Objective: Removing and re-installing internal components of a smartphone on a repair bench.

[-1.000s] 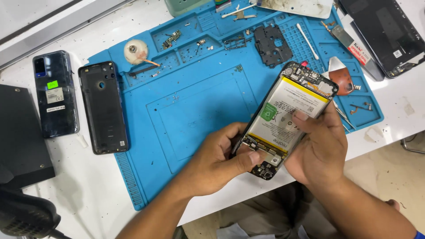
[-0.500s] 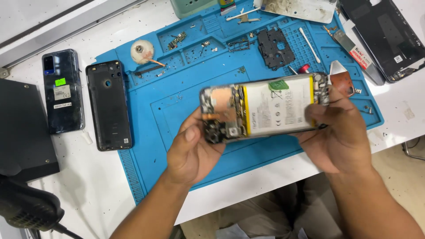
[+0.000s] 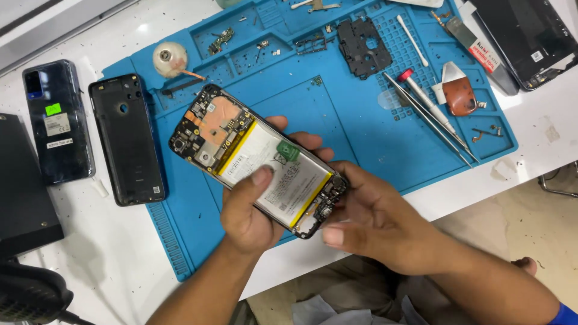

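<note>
Phone (image 3: 259, 159), back off and battery showing, held above blue mat (image 3: 361, 138), long axis slanting upper-left to lower-right; left hand (image 3: 250, 210) fingers clamping its middle, right hand (image 3: 367, 216) fingers pinching lower-right end.

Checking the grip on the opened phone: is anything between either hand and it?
Nothing visible. The left hand cradles the opened black phone with its white battery exposed, thumb on the battery. The right hand touches its lower end directly, above the blue silicone repair mat.
</note>
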